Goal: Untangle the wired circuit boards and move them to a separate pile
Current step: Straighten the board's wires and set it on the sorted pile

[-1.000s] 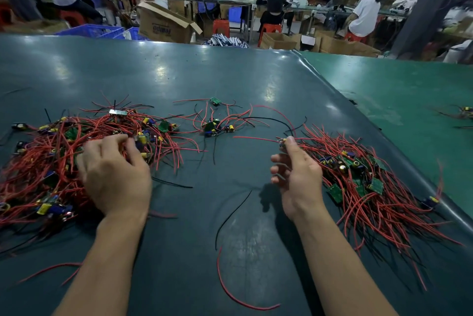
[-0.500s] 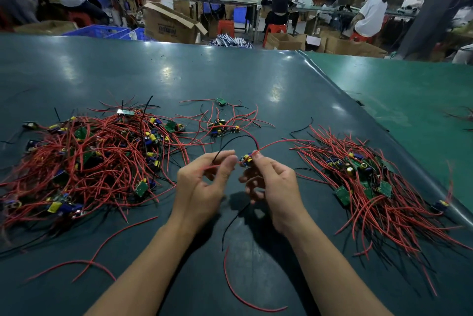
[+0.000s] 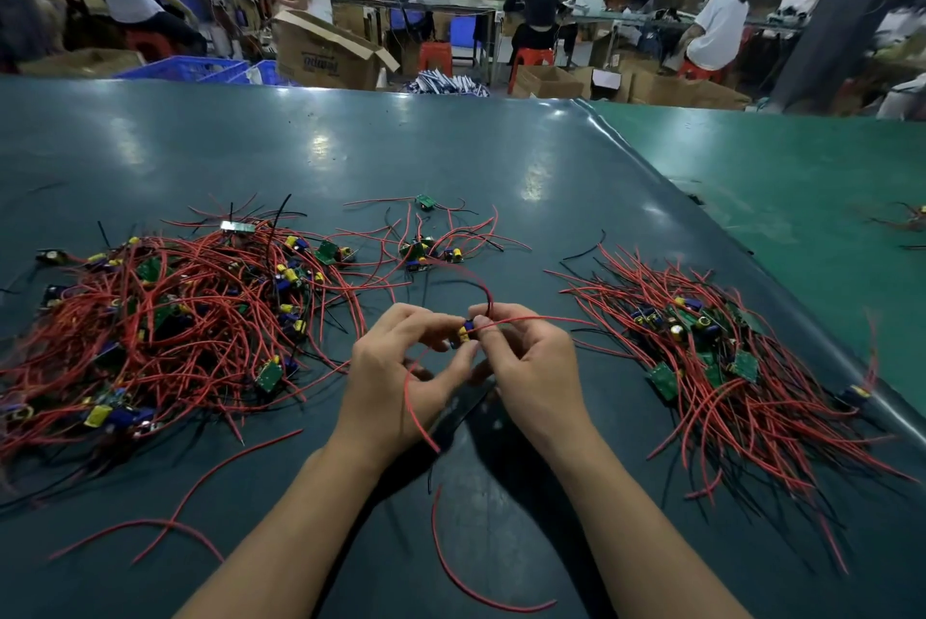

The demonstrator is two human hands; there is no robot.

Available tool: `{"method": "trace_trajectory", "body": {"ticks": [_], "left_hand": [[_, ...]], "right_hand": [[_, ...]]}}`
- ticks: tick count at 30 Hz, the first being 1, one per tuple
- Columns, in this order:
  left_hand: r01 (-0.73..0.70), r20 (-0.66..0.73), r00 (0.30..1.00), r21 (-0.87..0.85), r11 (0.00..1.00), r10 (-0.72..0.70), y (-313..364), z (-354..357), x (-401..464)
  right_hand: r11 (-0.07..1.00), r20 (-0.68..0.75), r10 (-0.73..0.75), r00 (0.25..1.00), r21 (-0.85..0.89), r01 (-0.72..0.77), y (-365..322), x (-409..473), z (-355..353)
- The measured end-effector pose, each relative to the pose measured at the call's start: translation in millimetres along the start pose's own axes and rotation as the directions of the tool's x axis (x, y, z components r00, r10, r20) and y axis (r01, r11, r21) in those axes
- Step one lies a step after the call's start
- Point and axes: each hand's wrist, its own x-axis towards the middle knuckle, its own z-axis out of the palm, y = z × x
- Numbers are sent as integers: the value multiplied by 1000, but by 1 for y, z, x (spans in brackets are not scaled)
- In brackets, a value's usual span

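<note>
Both hands meet over the middle of the dark green table [image 3: 451, 157], pinching one small circuit board [image 3: 466, 332] between them. Left hand [image 3: 401, 368] has its thumb and forefinger curled round the board's near-left side, the other fingers loosely bent below. Right hand [image 3: 531, 363] grips the board's right side with thumb and forefinger tips, and a red wire [image 3: 531, 318] runs out from under those fingertips toward the right. Another red lead [image 3: 413, 405] hangs from the board, curving down across the left palm to the wrist, and a third arcs up and away from the fingertips toward the far side. The board itself shows a blue and yellow component; the rest of it is hidden by the fingers.

Left of the left hand lies the big tangled pile [image 3: 165, 318] of red-wired boards, green boards and yellow-blue capacitors mixed through it, with some black wires. Right of the right hand sits the separate pile [image 3: 726, 368], its red wires lying more in one direction, with several green boards near its middle. Beyond the hands, just past the fingertips, a small cluster of boards [image 3: 426, 250] with splayed red leads rests on the table. Loose red wire scraps [image 3: 466, 588] lie nearer than the wrists, between and left of the forearms.

Past the table's far edge stand an open cardboard box [image 3: 325, 50], blue crates [image 3: 200, 70] and seated workers at benches
</note>
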Motion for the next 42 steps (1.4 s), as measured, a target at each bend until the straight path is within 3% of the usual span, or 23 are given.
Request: {"method": "trace_trajectory", "body": {"ticks": [2, 6, 10, 13, 15, 19, 22, 24, 29, 32, 35, 42], "left_hand": [[86, 10, 996, -15, 996, -86, -1, 1, 1], [238, -29, 970, -118, 964, -243, -2, 3, 3], [424, -3, 886, -400, 813, -464, 1, 5, 6], [453, 40, 828, -636, 625, -560, 2, 1, 12], [463, 95, 819, -691, 555, -565, 2, 0, 13], [524, 205, 837, -570, 633, -508, 0, 8, 5], [455, 124, 884, -451, 768, -451, -1, 8, 4], [427, 101, 899, -427, 797, -427, 0, 6, 5], [464, 100, 879, -407, 786, -467, 3, 9, 5], [493, 161, 867, -424, 760, -472, 5, 8, 4], [487, 193, 873, -358, 797, -447, 4, 8, 4], [480, 175, 875, -444, 757, -452, 6, 7, 6]], "right_hand": [[999, -10, 33, 999, 12, -33, 0, 0, 0], [966, 11, 141, 990, 217, -140, -5, 1, -1], [920, -17, 222, 975, 334, -204, -8, 4, 2], [868, -36, 300, 953, 425, -257, -10, 8, -2], [878, -40, 291, 956, 408, -250, -10, 9, -4], [909, 53, 236, 970, 342, -239, -11, 3, 1], [943, 69, 201, 977, 255, -212, -10, 1, 4], [952, 32, 209, 977, 222, -211, -9, 1, 2], [942, 108, 240, 965, 214, -259, -7, 0, 2], [956, 39, 210, 977, 201, -213, -7, 0, 2], [964, -38, 201, 979, 187, -191, -5, 3, -3], [968, 70, 202, 977, 135, -210, -4, 1, -1]]}}
